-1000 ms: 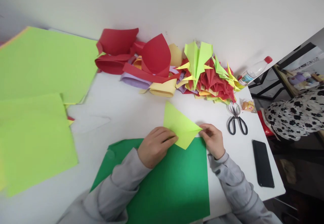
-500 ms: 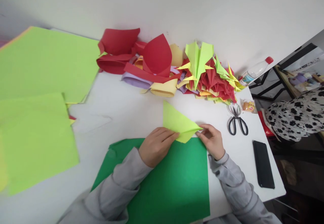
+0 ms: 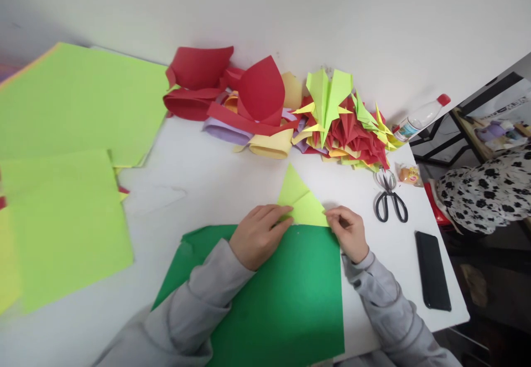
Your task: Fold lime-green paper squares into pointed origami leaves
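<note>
A lime-green sheet of paper [image 3: 305, 204], folded to a triangle with a crease across it, lies between my hands with its tip pointing away from me. My left hand [image 3: 259, 234] pinches its left side between thumb and fingers. At the right corner, my right hand [image 3: 347, 231] grips the paper with thumb and fingertips. Below it a large dark green sheet [image 3: 282, 295] lies flat on the table, partly covered by my left sleeve. The underside of the folded paper is hidden.
Lime-green sheets [image 3: 78, 229] cover the left side. Rolled red paper [image 3: 261, 88] and a heap of folded paper pieces [image 3: 344, 126] line the wall. Scissors [image 3: 389, 198], a wrapped snack [image 3: 409, 174], a bottle [image 3: 421, 117] and a phone [image 3: 432, 270] lie right. A person's patterned clothing [image 3: 485, 187] shows beyond.
The lime-green paper has turned between my hands; its tip has shifted right, and its lower edge now runs nearly level. Both hands stay almost in place. The view has shifted slightly.
</note>
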Demonstrator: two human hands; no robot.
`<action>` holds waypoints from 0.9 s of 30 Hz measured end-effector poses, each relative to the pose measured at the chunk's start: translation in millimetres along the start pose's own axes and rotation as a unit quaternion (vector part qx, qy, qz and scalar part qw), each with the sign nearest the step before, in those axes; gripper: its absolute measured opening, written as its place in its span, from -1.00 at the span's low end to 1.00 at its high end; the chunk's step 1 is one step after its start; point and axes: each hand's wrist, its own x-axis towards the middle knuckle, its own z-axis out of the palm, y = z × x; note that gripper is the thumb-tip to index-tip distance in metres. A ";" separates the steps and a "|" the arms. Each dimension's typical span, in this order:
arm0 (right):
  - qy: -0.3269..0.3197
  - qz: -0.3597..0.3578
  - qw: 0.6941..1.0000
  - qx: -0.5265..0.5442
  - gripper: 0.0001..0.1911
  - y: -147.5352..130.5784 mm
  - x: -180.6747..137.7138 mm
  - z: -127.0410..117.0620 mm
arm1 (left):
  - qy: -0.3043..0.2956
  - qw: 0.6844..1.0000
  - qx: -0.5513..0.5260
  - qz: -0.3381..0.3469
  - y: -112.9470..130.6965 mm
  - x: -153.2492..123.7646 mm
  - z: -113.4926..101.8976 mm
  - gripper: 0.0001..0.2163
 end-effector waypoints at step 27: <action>-0.004 -0.409 0.838 -0.361 -0.80 -18.9 -1.0 8.4 | 0.071 0.997 0.035 0.022 20.0 14.4 -9.9 -0.90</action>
